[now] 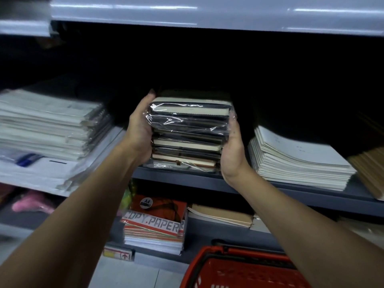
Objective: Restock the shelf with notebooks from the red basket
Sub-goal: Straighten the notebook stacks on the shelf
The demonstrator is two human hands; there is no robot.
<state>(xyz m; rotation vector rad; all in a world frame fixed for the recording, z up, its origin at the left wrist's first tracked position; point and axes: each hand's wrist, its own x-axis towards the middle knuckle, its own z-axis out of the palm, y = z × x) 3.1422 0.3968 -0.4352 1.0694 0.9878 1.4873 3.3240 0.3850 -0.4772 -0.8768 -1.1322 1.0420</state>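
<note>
Left hand [139, 129]: fingers curled round the left side of a stack of plastic-wrapped notebooks with dark covers and cream page edges [188, 134], thumb towards the viewer. Right hand [232, 151]: pressed against the right side of the same stack, palm inward; its fingertips lie behind the film and how far they curl is hard to tell, though the stack appears clamped between both hands.

Stack of notebooks: upright pile, its base resting on or just above the front edge of the grey metal shelf [291, 189], in the gap between two other piles.

Left of the gap: tall heap of white spiral-bound pads in clear sleeves [47, 123], near the left hand, resting on a flat white packet with blue print [37, 165].

Right of the gap: fanned pile of thin white exercise books [299, 161], just beside the right hand; further right, brown-covered books [369, 169], partly cut off.

Far side: shelf recess dark, contents not discernible. Above: pale grey upper shelf front [207, 13].

Lower tier: red and white ream marked COPY PAPER, A4 [154, 223]; to its right, tan-covered flat books [222, 215]; at far left, a blurred pink item [31, 204].

Near bottom right: red plastic mesh basket [239, 269], under the right forearm, contents not visible.
</note>
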